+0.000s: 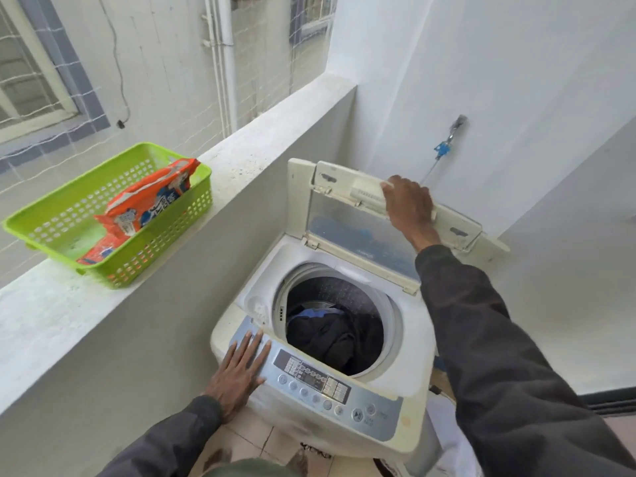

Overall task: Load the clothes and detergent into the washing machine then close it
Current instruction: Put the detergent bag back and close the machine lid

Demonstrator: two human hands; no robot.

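The washer (263, 270) stands directly under both hands, its lid (344, 218) folded and raised upright at the rear; the drum (344, 292) is uncovered between the two hands. Dark clothes (330, 335), with a blue patch at the top, lie in the drum, just beyond the left hand and below the right.

The right hand (407, 204) grips the upper edge of the lid, fingers curled over it, thumb side toward the person; the arm reaches across the right side of the drum in a dark sleeve (499, 356). The left hand (237, 373) is open; palm and straight fingers rest flat on the left end of the panel (320, 383) at the front of the washer.

The detergent bag (148, 201), orange and white, leans tilted in a green basket (113, 270), well to the left of the left hand and apart from the washer; the basket sits on a grey ledge (51, 311) that runs along the left side of the washer.

A tap (456, 127) with a blue fitting is on the white wall, above and just right of the right hand.
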